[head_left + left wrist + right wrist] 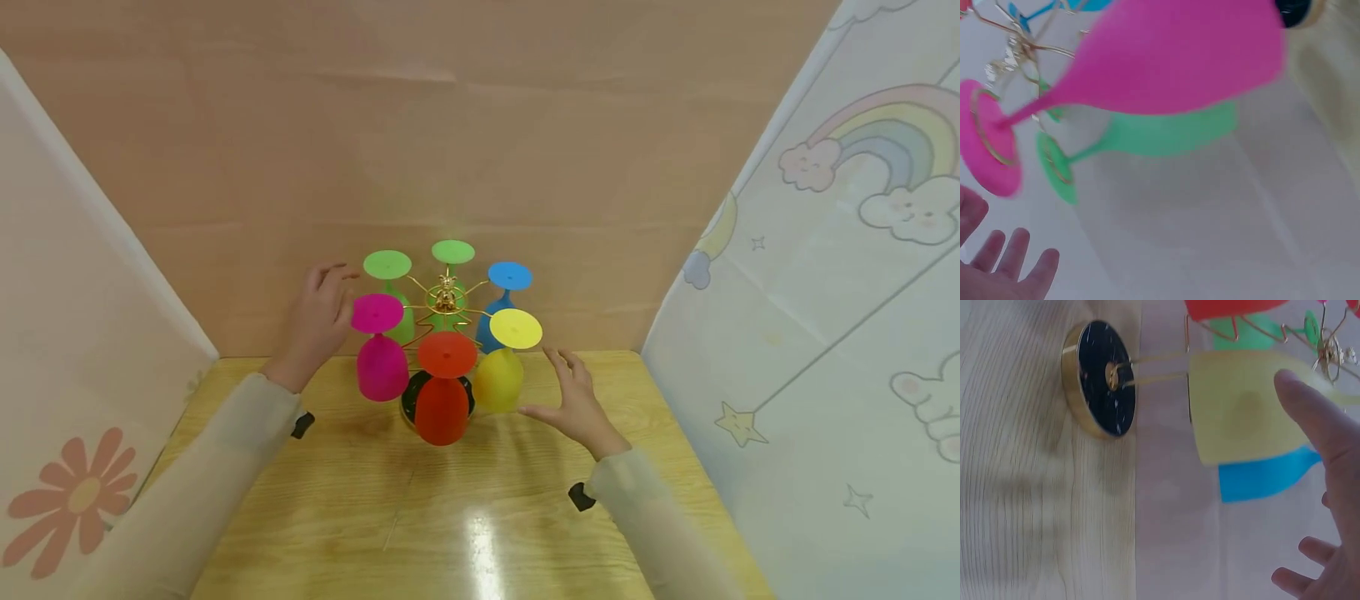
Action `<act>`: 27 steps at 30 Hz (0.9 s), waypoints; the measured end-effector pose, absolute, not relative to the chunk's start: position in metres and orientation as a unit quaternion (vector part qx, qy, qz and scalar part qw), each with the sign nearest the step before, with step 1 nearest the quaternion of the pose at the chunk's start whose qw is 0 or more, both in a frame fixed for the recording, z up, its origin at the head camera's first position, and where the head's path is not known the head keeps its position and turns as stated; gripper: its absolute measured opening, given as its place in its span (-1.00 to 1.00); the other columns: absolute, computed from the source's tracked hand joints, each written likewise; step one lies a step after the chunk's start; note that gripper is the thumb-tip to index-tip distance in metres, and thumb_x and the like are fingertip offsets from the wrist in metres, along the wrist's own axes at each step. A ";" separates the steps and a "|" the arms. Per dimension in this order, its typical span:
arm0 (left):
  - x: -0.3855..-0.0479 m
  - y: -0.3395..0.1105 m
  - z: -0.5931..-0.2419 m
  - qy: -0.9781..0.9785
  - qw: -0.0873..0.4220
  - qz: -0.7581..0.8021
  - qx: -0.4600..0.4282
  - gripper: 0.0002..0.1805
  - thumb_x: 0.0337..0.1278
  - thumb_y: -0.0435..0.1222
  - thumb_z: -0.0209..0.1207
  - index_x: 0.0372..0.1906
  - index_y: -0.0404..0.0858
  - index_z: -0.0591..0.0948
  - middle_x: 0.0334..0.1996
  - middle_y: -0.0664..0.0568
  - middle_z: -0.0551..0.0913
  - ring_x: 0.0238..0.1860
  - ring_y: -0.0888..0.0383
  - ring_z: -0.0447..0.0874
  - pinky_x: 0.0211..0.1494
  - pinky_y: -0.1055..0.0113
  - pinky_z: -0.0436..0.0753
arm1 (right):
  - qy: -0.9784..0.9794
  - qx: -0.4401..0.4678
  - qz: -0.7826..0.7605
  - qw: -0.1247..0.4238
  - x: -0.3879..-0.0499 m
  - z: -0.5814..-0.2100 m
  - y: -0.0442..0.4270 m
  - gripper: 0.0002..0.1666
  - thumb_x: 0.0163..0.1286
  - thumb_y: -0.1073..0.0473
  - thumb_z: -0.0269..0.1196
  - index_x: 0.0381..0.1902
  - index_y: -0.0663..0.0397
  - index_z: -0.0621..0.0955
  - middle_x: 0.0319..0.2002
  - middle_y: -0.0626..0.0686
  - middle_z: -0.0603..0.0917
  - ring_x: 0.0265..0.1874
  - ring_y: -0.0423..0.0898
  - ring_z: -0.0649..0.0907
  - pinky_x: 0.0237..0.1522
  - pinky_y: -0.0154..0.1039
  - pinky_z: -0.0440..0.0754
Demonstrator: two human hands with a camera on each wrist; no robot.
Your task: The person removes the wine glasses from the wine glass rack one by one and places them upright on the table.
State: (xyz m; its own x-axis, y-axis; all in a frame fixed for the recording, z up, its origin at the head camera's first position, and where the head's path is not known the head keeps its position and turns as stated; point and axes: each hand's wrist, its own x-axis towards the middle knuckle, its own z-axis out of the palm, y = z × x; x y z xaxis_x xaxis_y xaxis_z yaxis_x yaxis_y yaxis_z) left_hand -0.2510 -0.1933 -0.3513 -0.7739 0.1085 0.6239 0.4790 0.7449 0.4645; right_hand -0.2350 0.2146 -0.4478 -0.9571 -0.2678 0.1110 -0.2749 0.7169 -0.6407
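Note:
Several coloured wine goblets hang upside down by their feet from a gold wire rack (446, 300) with a round black base (1107, 378). My left hand (318, 312) is beside the magenta goblet (382, 368), fingers spread and holding nothing; a small gap to its foot shows in the left wrist view. My right hand (576, 404) is at the yellow goblet (499, 379), thumb and fingers apart. Its thumb (1310, 412) overlaps the yellow bowl in the right wrist view; I cannot tell if it touches. A red goblet (441, 408) hangs in front.
Behind these hang a blue goblet (491, 333), a left green goblet (387, 264) and a rear green goblet (453, 252). The rack stands on a wooden table (337, 517) near the brown back wall (420, 125). A printed panel (810, 333) rises at the right.

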 end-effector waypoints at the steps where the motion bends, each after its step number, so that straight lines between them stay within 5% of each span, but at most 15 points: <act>1: -0.252 -0.188 -0.347 -0.887 0.286 -0.318 -0.173 -0.70 0.46 -0.46 -0.01 0.18 -0.46 0.51 0.28 -0.36 0.38 -0.12 -0.24 0.58 -0.24 -0.02 0.62 | -0.922 0.146 0.359 0.008 -0.233 -0.448 0.212 0.28 0.14 -0.19 0.54 0.63 -0.11 0.06 0.57 0.26 -0.07 0.51 0.36 -0.01 0.28 0.53 0.24; 8: -0.265 -0.151 -0.327 -0.877 0.238 -0.346 -0.232 -0.69 0.43 -0.45 0.08 0.17 -0.48 0.50 0.20 -0.34 0.40 0.22 -0.23 0.40 0.20 -0.07 0.54 | -0.887 0.132 0.441 0.035 -0.219 -0.449 0.189 0.12 0.18 -0.02 0.55 0.55 0.05 0.21 0.46 0.26 0.15 0.43 0.28 0.25 0.32 0.31 0.38; 27: -0.290 -0.100 -0.313 -0.923 0.068 -0.287 -0.245 -0.51 0.49 -0.30 0.12 0.38 -0.42 0.39 0.31 -0.31 0.38 0.31 -0.18 0.41 0.36 0.01 0.48 | -0.822 0.217 0.506 0.148 -0.187 -0.459 0.145 -0.21 0.15 0.33 0.54 0.32 0.30 0.49 0.13 0.27 0.52 0.06 0.22 0.60 -0.01 0.06 0.71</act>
State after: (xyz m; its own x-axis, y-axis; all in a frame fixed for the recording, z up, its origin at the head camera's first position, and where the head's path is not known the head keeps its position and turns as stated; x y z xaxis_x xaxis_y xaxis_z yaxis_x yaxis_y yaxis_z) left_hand -0.2903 -0.1004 -0.3134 -0.8705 0.4140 0.2663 0.4920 0.7145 0.4974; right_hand -0.1874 0.1452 -0.4592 -0.8620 -0.2062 0.4630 -0.5062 0.3944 -0.7669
